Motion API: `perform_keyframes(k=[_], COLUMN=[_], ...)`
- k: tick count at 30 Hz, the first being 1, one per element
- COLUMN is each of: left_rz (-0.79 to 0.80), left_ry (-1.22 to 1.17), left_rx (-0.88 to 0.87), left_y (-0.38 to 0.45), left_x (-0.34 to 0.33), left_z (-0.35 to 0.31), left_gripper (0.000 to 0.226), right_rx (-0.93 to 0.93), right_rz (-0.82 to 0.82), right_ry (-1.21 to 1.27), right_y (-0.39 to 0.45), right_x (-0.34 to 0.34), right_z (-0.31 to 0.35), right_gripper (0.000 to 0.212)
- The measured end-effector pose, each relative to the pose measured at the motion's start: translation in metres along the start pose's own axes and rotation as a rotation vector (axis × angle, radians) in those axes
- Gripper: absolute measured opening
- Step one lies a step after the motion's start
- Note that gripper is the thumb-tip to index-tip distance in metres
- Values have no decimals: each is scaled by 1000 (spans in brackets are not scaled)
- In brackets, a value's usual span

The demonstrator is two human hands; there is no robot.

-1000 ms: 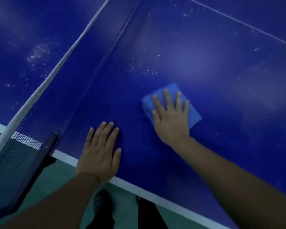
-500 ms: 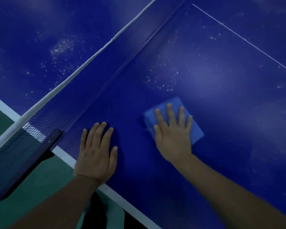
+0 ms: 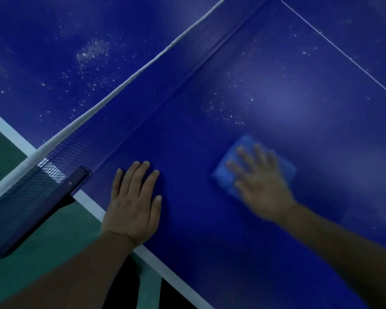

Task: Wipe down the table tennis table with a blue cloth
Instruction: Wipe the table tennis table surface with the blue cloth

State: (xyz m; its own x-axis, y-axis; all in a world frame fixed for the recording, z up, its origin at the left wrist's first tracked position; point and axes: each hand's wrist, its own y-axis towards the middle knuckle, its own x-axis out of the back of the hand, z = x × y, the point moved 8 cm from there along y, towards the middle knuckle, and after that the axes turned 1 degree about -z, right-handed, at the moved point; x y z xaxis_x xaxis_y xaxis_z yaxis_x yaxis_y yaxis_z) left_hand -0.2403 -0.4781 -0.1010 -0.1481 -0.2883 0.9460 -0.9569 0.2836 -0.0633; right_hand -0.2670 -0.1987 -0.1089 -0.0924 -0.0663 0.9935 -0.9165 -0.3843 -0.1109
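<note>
Basically mid-wipe: right hand (image 3: 262,186) lies flat, fingers spread and straight, pressing the blue cloth (image 3: 239,166) onto the counter (image 3: 210,241), no curled grip on it, while left hand (image 3: 134,204) rests flat and wide near the net post (image 3: 54,197). Best to keep even palm pressure and push toward the white specks (image 3: 230,112) just beyond the fingertips. Cloth looks folded, small, soft, lighter blue than the surface, motion-blurred under the palm.
</note>
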Motion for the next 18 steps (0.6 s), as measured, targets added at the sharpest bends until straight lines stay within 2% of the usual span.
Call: perform_keyframes(k=[3, 5, 6, 7, 8, 10, 11, 12, 13, 14, 17, 18], left_rz=[-3, -5, -5, -4, -3, 0, 2, 4, 8, 12, 27, 27], left_ry=[1, -5, -9, -11, -13, -15, -15, -17, -16, -14, -15, -18], left_rx=[-4, -6, -5, -3, 0, 6, 4, 5, 6, 6, 4, 4], left_y=[-1, -2, -1, -1, 0, 0, -1, -1, -1, -1, -1, -1], left_x=[0, 0, 1, 1, 1, 1, 1, 1, 1, 1, 0, -1], left_z=[0, 0, 0, 0, 0, 0, 0, 0, 0, 0, -2, -2], left_gripper=[56, 56, 56, 56, 56, 57, 57, 57, 57, 57, 57, 57], right_rx=[-679, -1035, -1075, -1002, -834, -342, -163, -77, -108, -229, -768, -843], right_rz=[-17, -58, -67, -93, -109, -55, -9, 10, -5, -27, -36, -45], right_ry=[53, 217, 212, 173, 138, 109, 102, 100, 84, 63, 196, 245], right_y=[-11, -31, -33, -28, -20, -10, -8, -3, 4, 11, 14, 13], right_x=[6, 10, 11, 12, 12, 4, 2, 1, 3, 5, 7, 8], right_z=[-137, -156, -137, -106, -67, 18, 40, 38, 19, -8, -89, -88], right_gripper=[63, 67, 66, 63, 59, 54, 52, 52, 53, 55, 61, 61])
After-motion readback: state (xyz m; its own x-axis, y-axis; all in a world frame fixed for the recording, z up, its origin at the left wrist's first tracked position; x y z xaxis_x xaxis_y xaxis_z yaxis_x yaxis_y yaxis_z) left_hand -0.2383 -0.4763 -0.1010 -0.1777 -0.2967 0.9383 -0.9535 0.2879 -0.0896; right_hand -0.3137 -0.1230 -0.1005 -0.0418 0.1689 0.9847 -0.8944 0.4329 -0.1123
